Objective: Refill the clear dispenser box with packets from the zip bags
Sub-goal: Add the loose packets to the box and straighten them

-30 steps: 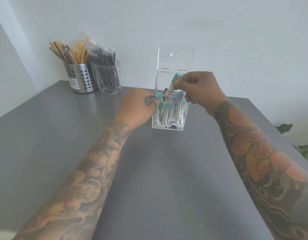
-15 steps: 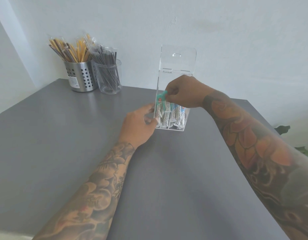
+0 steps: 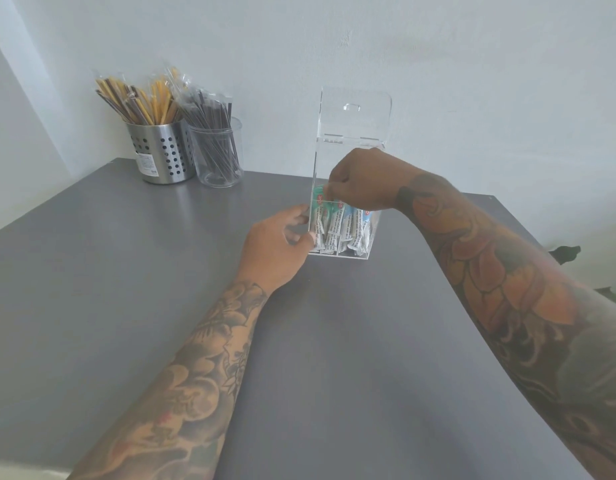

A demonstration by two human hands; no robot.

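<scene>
Clear dispenser box [image 3: 346,233] stood on counter [image 3: 126,271], lid up for access. L hand [image 3: 277,242] gripped box's left wall to steady it. R hand [image 3: 360,181] over box opening pinched teal packet [image 3: 319,199], prob. seating it among packets. Zip bags not visible.

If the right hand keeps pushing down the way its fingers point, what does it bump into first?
Most likely the packets standing in the clear box. The right hand reaches in from above and already pinches a green-topped packet, so that one would press into the rest. Depth is hard to judge.
</scene>
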